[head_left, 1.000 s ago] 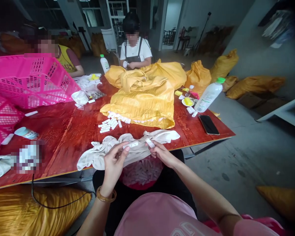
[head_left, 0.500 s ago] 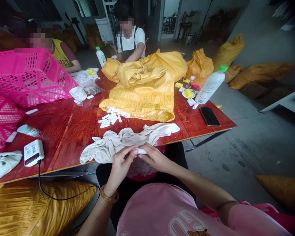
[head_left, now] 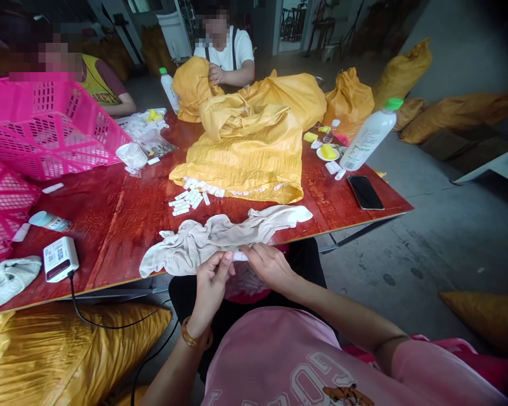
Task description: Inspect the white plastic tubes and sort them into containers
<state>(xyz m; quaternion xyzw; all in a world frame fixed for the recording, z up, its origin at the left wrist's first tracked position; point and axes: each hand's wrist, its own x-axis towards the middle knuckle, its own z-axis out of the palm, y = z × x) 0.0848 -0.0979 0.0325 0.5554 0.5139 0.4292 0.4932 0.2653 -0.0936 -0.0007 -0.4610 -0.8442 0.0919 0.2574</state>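
A small white piece (head_left: 240,256) is held between my two hands, just past the table's front edge. My left hand (head_left: 214,279) pinches its left end with thumb and fingers. The fingers of my right hand (head_left: 271,268) are closed round its right end. Behind them a crumpled whitish cloth (head_left: 211,237) lies along the edge. Several similar white pieces (head_left: 186,202) lie loose by the mouth of a yellow sack (head_left: 245,163). Below my hands, a pink container in my lap is partly hidden and holds white pieces.
Pink crates (head_left: 68,124) and a white device (head_left: 60,259) with a cable are at left. A phone (head_left: 365,193) and a green-capped bottle (head_left: 370,135) stand or lie at right. Two people sit across the red table (head_left: 110,225); one touches a yellow bundle (head_left: 192,84).
The person opposite has lifted a yellow bundle upright. My fingers have shifted on the white piece, the right ones curling more over it. The view has tilted slightly.
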